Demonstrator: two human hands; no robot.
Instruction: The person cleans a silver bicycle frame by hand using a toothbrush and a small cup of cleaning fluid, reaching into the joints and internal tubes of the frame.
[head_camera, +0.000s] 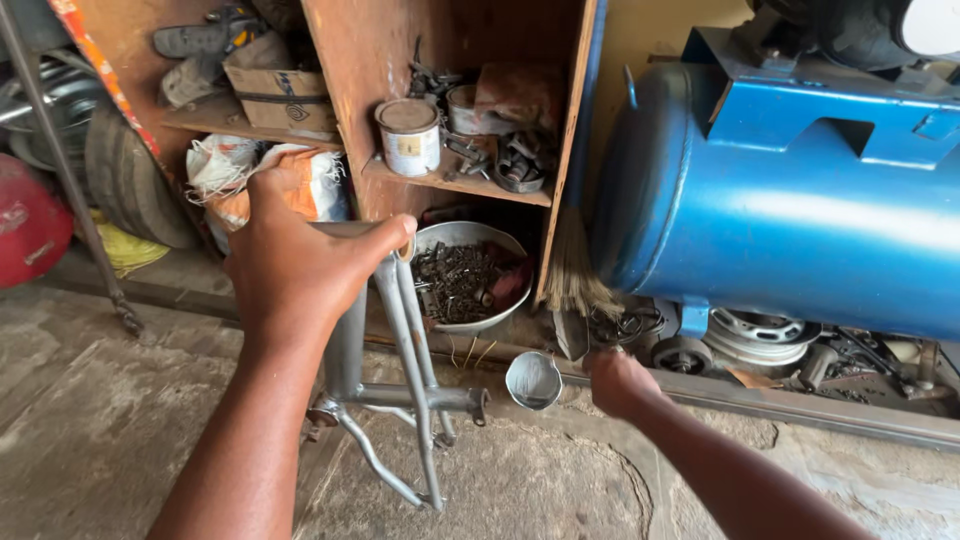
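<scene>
My left hand (300, 260) grips the top tube end of a grey bicycle frame (400, 390) that stands upright on the concrete floor. My right hand (618, 380) is low on the floor, fingers closed, touching something small near the base of a straw broom (575, 270); what it holds is hidden. A small empty metal tin (533, 380) lies just left of that hand.
A wooden shelf unit (460, 185) holds a paint can (408, 136), metal parts and a cardboard box (280, 98). A metal bowl of chain and bolts (465, 280) sits below. A big blue compressor tank (790, 210) fills the right. Tyres (125, 185) lean at left.
</scene>
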